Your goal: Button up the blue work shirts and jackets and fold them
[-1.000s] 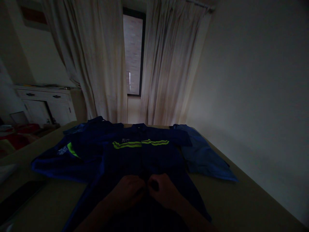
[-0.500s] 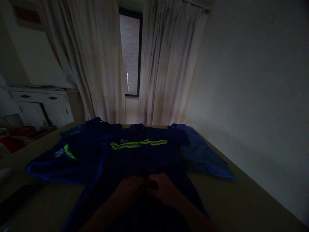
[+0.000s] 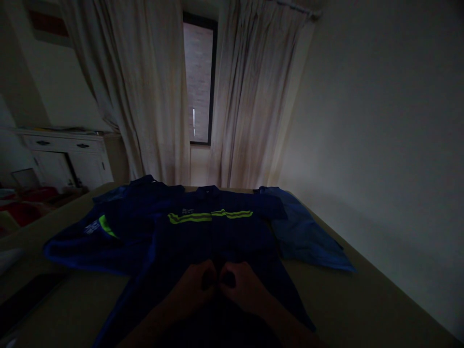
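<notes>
A dark blue short-sleeved work shirt point(image 3: 235, 237) with yellow-green reflective stripes lies spread out, front up and collar at the far end. Over its lower front centre, my left hand point(image 3: 197, 280) is closed, thumb and fingers curled together. Facing it, nearly touching, my right hand point(image 3: 239, 282) is curled in the same way. Both seem to pinch the front opening of the shirt, though the dimness hides the cloth between the fingertips.
Another dark blue garment point(image 3: 97, 256) with a green stripe lies at left, a lighter blue one point(image 3: 308, 237) at right. A dark flat object point(image 3: 31, 297) rests on the bed-like surface point(image 3: 348, 309) at left. Curtains point(image 3: 250, 96), a wall point(image 3: 380, 145) and a white cabinet point(image 3: 87, 162) stand beyond.
My hands stay over the same part of the shirt, their fingers now more visibly curled into rings. The view has shifted slightly.
</notes>
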`<state>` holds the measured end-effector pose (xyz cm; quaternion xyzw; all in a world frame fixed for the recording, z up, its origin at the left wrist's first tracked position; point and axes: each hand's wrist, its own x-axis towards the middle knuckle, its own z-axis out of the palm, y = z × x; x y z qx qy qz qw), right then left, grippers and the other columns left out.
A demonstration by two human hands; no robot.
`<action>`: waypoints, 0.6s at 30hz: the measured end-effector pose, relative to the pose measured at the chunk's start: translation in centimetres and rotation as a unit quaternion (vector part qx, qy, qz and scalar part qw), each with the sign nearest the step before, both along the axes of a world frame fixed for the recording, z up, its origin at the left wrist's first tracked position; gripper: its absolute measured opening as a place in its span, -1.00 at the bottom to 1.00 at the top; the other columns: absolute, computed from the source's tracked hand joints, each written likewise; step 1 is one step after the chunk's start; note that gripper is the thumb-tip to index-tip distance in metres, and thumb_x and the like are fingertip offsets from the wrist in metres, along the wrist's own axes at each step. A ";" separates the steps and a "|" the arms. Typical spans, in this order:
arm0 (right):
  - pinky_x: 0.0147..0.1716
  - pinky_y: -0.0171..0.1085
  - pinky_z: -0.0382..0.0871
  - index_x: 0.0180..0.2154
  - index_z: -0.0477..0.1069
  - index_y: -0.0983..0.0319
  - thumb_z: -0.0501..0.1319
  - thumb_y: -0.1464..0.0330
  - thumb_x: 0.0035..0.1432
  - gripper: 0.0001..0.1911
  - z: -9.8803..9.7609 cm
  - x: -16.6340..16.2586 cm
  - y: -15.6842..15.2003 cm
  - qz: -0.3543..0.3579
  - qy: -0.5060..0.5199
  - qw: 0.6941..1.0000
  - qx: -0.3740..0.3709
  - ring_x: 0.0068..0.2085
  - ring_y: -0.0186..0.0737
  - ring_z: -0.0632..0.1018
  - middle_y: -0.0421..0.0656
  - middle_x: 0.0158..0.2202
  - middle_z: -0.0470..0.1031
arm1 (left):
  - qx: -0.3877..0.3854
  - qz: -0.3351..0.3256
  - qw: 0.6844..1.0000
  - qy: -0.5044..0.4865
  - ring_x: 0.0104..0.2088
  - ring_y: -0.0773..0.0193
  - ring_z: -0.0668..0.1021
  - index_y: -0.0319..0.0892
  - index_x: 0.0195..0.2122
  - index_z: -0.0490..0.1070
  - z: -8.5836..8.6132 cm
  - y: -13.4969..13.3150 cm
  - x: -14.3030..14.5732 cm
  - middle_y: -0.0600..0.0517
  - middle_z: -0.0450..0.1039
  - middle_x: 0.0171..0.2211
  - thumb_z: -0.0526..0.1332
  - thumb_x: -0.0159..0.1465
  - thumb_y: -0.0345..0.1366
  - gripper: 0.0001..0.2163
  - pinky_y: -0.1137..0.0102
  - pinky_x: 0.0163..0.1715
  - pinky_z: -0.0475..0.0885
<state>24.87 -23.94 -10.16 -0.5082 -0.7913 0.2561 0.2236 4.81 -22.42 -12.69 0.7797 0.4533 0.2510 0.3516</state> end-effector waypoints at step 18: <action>-0.12 -0.27 0.33 -0.11 0.57 0.16 0.31 0.28 0.19 -0.78 -1.3 -0.2 -0.1 -0.011 -0.062 0.998 -0.005 -0.11 -0.09 0.64 -0.14 -0.15 0.67 | -0.053 -0.067 0.995 -0.042 -0.28 0.26 0.51 -0.16 -0.24 0.47 -1.0 1.4 -1.0 0.07 0.51 -0.31 0.20 0.36 -0.08 -0.76 0.43 -0.29 0.33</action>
